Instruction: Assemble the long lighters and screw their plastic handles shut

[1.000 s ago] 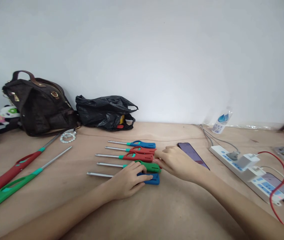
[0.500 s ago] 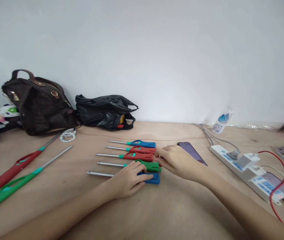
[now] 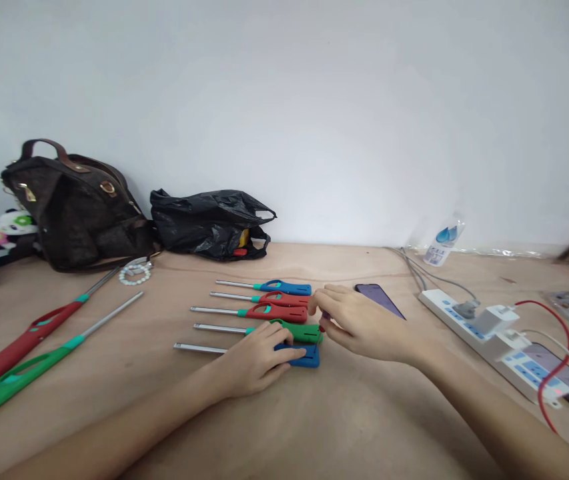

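Five long-nosed lighters lie in a row on the table, metal tubes to the left. Nearest me is a blue lighter point(image 3: 310, 357), held down by the fingers of my left hand point(image 3: 259, 359). Its other fingertips reach the green lighter point(image 3: 301, 331) just behind. Two red lighters point(image 3: 284, 313) and a back blue lighter point(image 3: 291, 289) follow. My right hand point(image 3: 357, 321) is closed at the handle ends, pinching a small dark and red item point(image 3: 325, 319) mostly hidden by the fingers. Something thin reaches down from it towards the green and front blue handles.
At the left lie a larger red lighter point(image 3: 29, 340) and green lighter point(image 3: 24, 380), beside a bead bracelet point(image 3: 134, 272). Behind are a brown bag point(image 3: 79, 213) and a black plastic bag point(image 3: 204, 223). A phone point(image 3: 379, 300), power strip point(image 3: 479, 340) and bottle point(image 3: 443, 240) are right.
My right hand has lifted and turned slightly, so its fingers are more curled and the small item shows more between them. My left hand has stayed on the front blue lighter.
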### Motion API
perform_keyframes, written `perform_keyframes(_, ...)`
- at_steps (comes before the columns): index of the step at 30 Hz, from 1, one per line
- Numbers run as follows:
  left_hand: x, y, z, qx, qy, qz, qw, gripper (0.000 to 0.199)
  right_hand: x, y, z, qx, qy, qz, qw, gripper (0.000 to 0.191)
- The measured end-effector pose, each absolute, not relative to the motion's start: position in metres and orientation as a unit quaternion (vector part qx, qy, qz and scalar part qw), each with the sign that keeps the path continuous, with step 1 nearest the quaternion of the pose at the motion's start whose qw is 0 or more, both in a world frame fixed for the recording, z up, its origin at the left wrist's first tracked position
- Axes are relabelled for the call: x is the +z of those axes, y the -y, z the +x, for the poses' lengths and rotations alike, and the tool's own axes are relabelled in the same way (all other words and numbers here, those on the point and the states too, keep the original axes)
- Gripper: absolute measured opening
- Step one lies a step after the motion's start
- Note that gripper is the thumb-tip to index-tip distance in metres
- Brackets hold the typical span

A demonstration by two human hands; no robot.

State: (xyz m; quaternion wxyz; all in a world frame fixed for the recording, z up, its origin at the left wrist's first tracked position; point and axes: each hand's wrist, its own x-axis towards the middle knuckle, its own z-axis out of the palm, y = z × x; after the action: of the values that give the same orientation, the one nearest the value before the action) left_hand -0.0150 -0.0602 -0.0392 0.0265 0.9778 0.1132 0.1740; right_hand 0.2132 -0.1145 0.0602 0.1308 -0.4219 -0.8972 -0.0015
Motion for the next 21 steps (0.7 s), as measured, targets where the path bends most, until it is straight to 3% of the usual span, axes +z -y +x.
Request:
perform_keyframes(6, -0.0394, 0.0603, -0.0152, 0.171, -0.116, 0.978, 0.027, 0.032, 0.0571, 0.1133, 0.2075, -0.052, 0.866, -0.492, 0.075, 0.021)
perform_keyframes(11, -0.0406, 0.0597, -0.0153, 0.171, -0.116, 0.978, 0.025, 0.032, 0.0608, 0.1177, 0.2089, -0.012, 0.896, -0.428, 0.117, 0.007)
perform_keyframes(17, -0.0399, 0.0594, -0.0155, 0.171, -0.115, 0.978, 0.024, 0.032, 0.058, 0.1146, 0.209, -0.022, 0.87, -0.483, 0.093, 0.02)
perform_keyframes(21, -0.0391, 0.0598, -0.0151, 0.174, -0.113, 0.978, 0.021, 0.033, 0.0591, 0.1142, 0.2096, 0.014, 0.886, -0.445, 0.128, 0.008)
